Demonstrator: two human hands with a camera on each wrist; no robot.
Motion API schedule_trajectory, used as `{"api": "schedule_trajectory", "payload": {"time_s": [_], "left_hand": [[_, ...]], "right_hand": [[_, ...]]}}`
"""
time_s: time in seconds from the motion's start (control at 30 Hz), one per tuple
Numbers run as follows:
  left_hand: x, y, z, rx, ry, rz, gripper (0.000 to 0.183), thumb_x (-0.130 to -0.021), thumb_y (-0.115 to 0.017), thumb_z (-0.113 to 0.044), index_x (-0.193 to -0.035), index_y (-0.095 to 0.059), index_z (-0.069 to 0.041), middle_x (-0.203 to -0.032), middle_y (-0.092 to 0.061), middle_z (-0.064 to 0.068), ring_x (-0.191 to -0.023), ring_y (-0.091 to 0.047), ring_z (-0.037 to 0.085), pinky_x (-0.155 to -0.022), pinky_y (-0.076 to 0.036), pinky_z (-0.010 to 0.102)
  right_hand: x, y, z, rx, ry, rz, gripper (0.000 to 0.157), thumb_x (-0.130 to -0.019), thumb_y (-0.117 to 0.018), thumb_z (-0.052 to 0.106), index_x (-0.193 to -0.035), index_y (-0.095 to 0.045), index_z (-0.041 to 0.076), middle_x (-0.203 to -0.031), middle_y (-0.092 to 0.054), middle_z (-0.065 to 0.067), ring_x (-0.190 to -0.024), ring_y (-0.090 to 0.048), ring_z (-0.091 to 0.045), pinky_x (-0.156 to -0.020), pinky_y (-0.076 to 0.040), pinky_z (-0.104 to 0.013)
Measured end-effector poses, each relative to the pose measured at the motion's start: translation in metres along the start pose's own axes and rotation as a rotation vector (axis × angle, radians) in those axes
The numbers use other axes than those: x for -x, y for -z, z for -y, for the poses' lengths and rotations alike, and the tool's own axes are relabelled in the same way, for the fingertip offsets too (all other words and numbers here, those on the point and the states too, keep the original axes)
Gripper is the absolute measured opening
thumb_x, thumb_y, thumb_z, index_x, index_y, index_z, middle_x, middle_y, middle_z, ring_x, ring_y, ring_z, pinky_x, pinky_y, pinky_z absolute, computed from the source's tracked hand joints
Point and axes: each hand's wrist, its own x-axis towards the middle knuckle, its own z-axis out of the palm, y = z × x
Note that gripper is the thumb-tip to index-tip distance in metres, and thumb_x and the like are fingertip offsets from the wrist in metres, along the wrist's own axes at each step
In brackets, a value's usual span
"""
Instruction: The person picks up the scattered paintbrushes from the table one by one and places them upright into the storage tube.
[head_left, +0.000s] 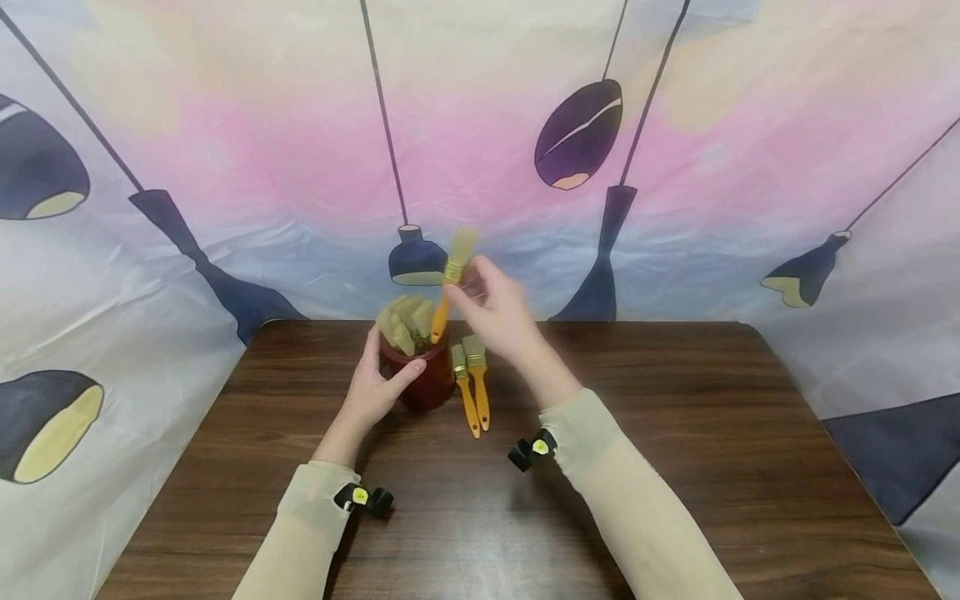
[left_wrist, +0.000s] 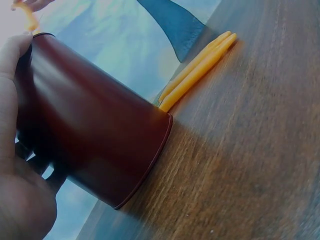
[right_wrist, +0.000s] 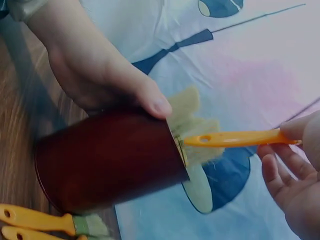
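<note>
My left hand (head_left: 371, 392) grips a dark red cylindrical holder (head_left: 431, 385), thumb near its rim, fingers round its far side. Bristle heads (head_left: 408, 321) of several paintbrushes stick up out of it. Between thumb and fingers, my right hand (head_left: 498, 308) pinches a paintbrush (head_left: 441, 315) with an orange handle, bristles up. That handle's free end hangs at the holder's mouth, close to the other bristles; in the right wrist view the handle (right_wrist: 230, 138) spans from the fingers to the bristles. Right of the holder, two paintbrushes (head_left: 482, 400) lie side by side, bristles pointing away from me.
The brown wood-grain table (head_left: 675, 467) reaches back to a hanging cloth (head_left: 315, 150) printed with dark lamps. Each sleeve carries a small black wrist camera, one left (head_left: 367, 500) and one right (head_left: 532, 450).
</note>
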Motion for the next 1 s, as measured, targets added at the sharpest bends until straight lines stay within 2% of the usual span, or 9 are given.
{"api": "schedule_trajectory", "payload": {"time_s": [0.17,0.37,0.57,0.7,0.8,1.0], "left_hand": [[-0.001,-0.001,0.001,0.008,-0.01,0.004,0.096,-0.1,-0.078,-0.024,-0.175,-0.018,-0.026,-0.171,-0.036,0.012,-0.156,-0.037,0.033,-0.126,-0.031,0.067],[-0.001,-0.001,0.001,0.02,-0.014,0.002,0.095,-0.1,-0.077,-0.022,-0.175,-0.018,-0.024,-0.17,-0.037,0.013,-0.155,-0.039,0.034,-0.126,-0.031,0.066],[0.0,0.0,0.001,0.018,-0.009,-0.002,0.095,-0.1,-0.077,-0.021,-0.175,-0.019,-0.024,-0.169,-0.038,0.013,-0.154,-0.039,0.032,-0.126,-0.031,0.065],[-0.001,0.0,0.0,0.02,-0.01,-0.004,0.095,-0.099,-0.078,-0.02,-0.175,-0.02,-0.023,-0.165,-0.041,0.013,-0.151,-0.042,0.031,-0.125,-0.033,0.063],[-0.001,0.0,0.0,0.029,-0.013,0.0,0.094,-0.099,-0.078,-0.019,-0.174,-0.021,-0.023,-0.162,-0.044,0.013,-0.148,-0.044,0.03,-0.124,-0.035,0.061],[-0.001,0.0,0.0,0.023,-0.018,-0.001,0.092,-0.099,-0.077,-0.021,-0.173,-0.023,-0.022,-0.162,-0.044,0.012,-0.15,-0.043,0.028,-0.125,-0.033,0.062]], "right_hand": [[-0.001,-0.013,0.005,-0.003,0.025,0.065,0.022,-0.108,-0.072,0.02,-0.126,-0.066,0.008,-0.109,-0.075,-0.006,-0.102,-0.073,-0.021,-0.09,-0.062,-0.033],[0.001,-0.025,-0.002,0.076,0.069,0.153,0.032,-0.106,-0.074,0.015,-0.134,-0.065,0.004,-0.117,-0.076,-0.01,-0.107,-0.074,-0.023,-0.094,-0.06,-0.032],[0.003,-0.032,-0.014,0.134,0.04,0.273,0.03,-0.106,-0.075,0.018,-0.132,-0.068,0.005,-0.118,-0.077,-0.008,-0.108,-0.073,-0.022,-0.095,-0.06,-0.033],[0.004,-0.033,-0.019,0.201,0.059,0.341,0.029,-0.105,-0.077,0.021,-0.129,-0.071,0.006,-0.119,-0.077,-0.007,-0.108,-0.072,-0.021,-0.096,-0.059,-0.034],[0.004,-0.033,-0.021,0.194,0.074,0.352,0.029,-0.105,-0.076,0.022,-0.129,-0.072,0.006,-0.119,-0.077,-0.007,-0.108,-0.071,-0.019,-0.095,-0.059,-0.036],[0.004,-0.036,-0.017,0.154,0.111,0.311,0.024,-0.106,-0.074,0.02,-0.126,-0.073,0.007,-0.119,-0.076,-0.005,-0.109,-0.07,-0.018,-0.098,-0.059,-0.038]]}}
